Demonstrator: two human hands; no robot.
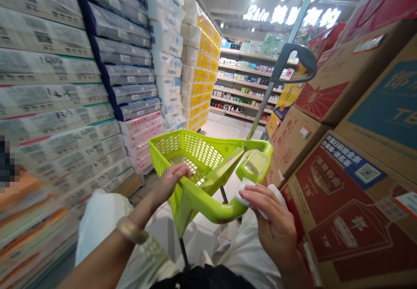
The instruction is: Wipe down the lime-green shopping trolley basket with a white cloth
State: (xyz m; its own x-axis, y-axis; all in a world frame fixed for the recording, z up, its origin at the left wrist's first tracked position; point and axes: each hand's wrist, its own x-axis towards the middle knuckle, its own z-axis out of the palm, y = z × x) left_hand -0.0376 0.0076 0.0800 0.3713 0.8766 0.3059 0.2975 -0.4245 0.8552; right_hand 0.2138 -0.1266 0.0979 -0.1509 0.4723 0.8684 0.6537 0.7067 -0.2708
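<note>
A lime-green shopping cart (208, 204) with a perforated basket stands right in front of my legs. My left hand (171, 182) is closed over the near left edge of the basket, thumb on top. My right hand (272, 213) presses a white tissue or cloth (245, 190) against the right side of the cart's curved handle. Its fingers are bent over the cloth, and part of the cloth is hidden beneath them. Just above the cloth, the handle carries a panel with a clear window (257, 163). The basket floor shows through its slots.
Tall stacks of packaged paper (166, 54) line the left side. Large cartons (345, 198) are piled close on my right. Beyond the cart, a grey loop handle (276, 65) rises on a pole. Stocked shelves (241, 80) stand at the back, past the tiled aisle floor (221, 122).
</note>
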